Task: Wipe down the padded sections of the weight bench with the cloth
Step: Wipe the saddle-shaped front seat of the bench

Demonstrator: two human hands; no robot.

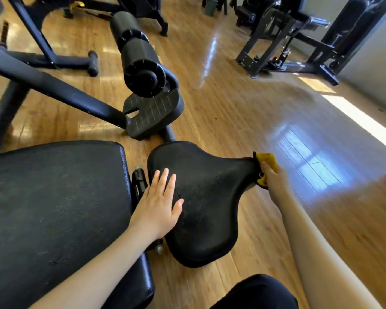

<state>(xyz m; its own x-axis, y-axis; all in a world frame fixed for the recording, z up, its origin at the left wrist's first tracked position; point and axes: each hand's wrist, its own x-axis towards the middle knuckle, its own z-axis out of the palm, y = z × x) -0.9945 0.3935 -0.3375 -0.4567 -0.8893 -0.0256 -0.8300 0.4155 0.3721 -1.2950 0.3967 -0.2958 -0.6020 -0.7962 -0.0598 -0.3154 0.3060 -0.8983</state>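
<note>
A: Your left hand (158,204) lies flat, fingers straight, on the seat pad (205,197).

B: And the right hand (274,177)?

A: It is curled tight round the yellow cloth (266,158) at the pad's narrow tip. The cloth looks soft and light, so you should bunch it. The foam roller (138,56) waits farther off.

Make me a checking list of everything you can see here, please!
Surface: wooden floor, shiny with sun patches.
Job's things: yellow cloth at the narrow tip of the seat pad; big back pad beside it.
Clutter: nothing seen.
Grippers: left hand lies flat on the seat pad; right hand has its fingers round the cloth.
Cables: nothing seen.
Surroundings: foam roller, footplate, black gym machine.
</note>
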